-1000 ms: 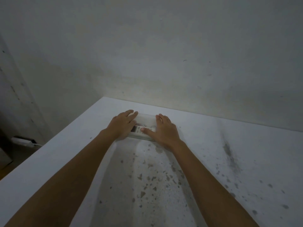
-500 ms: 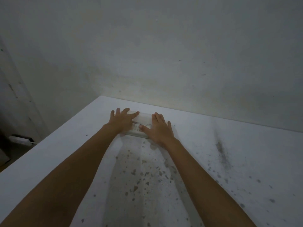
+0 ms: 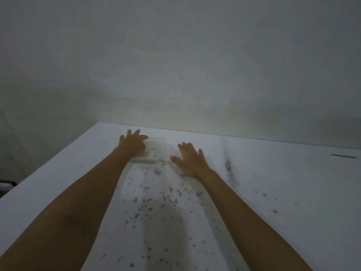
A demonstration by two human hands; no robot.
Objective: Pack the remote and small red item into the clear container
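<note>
The clear container (image 3: pixel 156 148) lies flat near the far edge of the white table (image 3: pixel 273 182), with its lid on. Through the blurred plastic a pale shape shows inside, probably the remote (image 3: pixel 149 154); no red item can be made out. My left hand (image 3: pixel 132 144) rests flat on the container's left part, fingers spread. My right hand (image 3: pixel 188 159) is flat with fingers apart, just right of the container and apart from it, holding nothing.
The table is white with dark specks and a smudge streak (image 3: pixel 228 167) to the right. A thin dark object (image 3: pixel 343 156) lies far right. A grey wall stands right behind the table. The table's left edge drops off to the floor.
My right hand has come off the container and moved to the right. My left hand stays on the container's left side. The view has shifted slightly.
</note>
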